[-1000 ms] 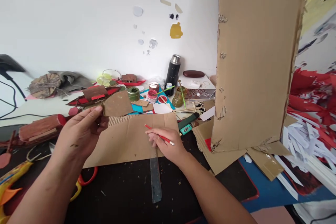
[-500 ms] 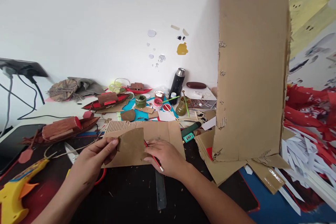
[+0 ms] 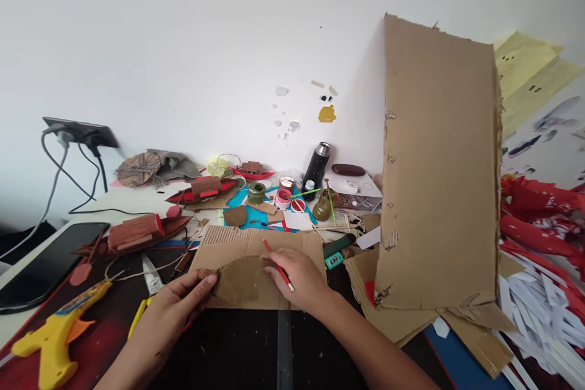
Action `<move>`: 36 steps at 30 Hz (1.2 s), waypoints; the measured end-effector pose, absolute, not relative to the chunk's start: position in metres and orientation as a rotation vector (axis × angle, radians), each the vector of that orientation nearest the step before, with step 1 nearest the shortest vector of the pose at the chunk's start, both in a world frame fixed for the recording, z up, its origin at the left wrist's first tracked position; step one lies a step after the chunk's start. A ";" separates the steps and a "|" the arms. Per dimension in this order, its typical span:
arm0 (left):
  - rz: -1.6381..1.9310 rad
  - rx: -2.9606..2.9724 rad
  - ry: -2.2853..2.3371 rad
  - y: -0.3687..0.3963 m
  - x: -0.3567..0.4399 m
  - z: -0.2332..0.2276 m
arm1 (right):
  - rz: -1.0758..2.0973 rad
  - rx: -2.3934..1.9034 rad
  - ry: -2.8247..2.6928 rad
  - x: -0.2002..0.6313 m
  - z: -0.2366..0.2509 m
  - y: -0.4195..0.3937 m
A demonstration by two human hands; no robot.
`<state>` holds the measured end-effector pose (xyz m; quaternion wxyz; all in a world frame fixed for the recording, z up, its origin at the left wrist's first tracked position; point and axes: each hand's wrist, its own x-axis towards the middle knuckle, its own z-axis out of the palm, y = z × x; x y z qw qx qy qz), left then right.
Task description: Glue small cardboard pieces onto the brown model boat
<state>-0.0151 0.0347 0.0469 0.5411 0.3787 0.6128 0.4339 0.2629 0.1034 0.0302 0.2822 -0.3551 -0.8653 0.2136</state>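
Note:
A small brown piece of cardboard with a curved top edge is pinched at its left side by the thumb and fingers of my left hand. My right hand holds a red pencil, white eraser end toward me, while its fingertips reach the right edge of the same piece. Beneath both lies a larger cardboard sheet with exposed corrugation at its upper left. A ruler extends toward me from under this sheet. Scissors lie partly hidden behind my left hand.
At left are a yellow glue gun, a phone and a brown model boat. Paint jars and a black flask stand at the back. A tall cardboard panel rises at right, beside paper strips.
The view has tilted up and shifted left. The small cardboard piece now sits lower, flatter over the larger sheet. The pencil's front end, formerly behind my fingers, now points up and left.

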 end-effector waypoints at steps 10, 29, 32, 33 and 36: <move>0.982 0.966 1.451 0.032 -0.028 0.042 | 0.374 -1.078 -2.409 0.245 0.019 0.156; 0.990 1.047 1.445 0.067 -0.023 0.053 | 0.349 -1.194 -2.511 0.282 0.022 0.163; 0.997 1.068 1.446 0.072 -0.027 0.058 | 0.325 -1.292 -2.466 0.288 0.024 0.162; 0.995 1.075 1.441 0.075 -0.027 0.059 | 0.330 -1.306 -2.429 0.289 0.024 0.160; 0.985 1.096 1.424 0.086 -0.027 0.062 | 0.413 -1.300 -2.255 0.292 0.022 0.147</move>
